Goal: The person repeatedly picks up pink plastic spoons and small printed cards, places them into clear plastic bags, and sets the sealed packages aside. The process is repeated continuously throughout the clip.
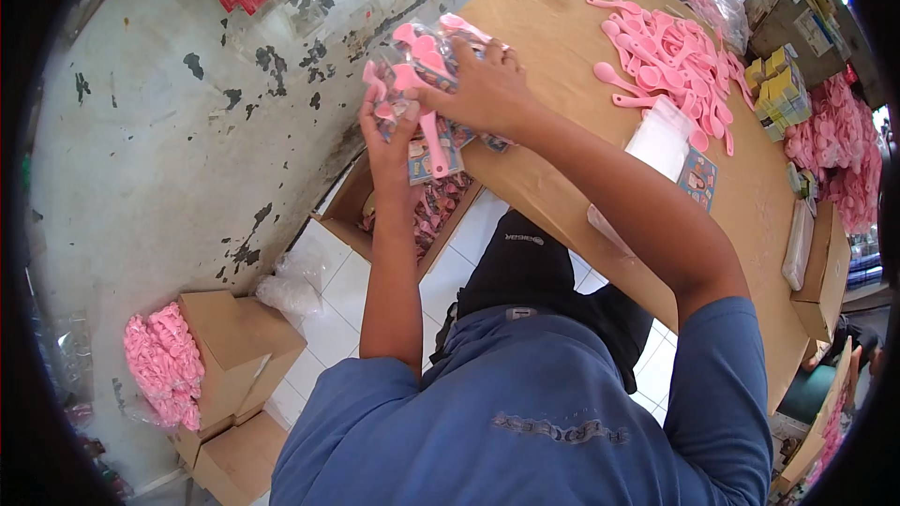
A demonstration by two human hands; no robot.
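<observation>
At the table's far left corner, both my hands are closed around a bunch of packaged pink spoons in clear plastic with printed cards. My left hand grips the bunch from its left side, fingers pointing up. My right hand holds it from the right, its thumb reaching across toward the left hand. Parts of the packs are hidden behind the fingers. Below them, an open cardboard box on the floor contains many similar packs.
A heap of loose pink spoons lies on the brown table. Nearer me are clear plastic bags and a printed card. Yellow card stacks stand at the right edge. A peeling wall rises left, above cardboard boxes.
</observation>
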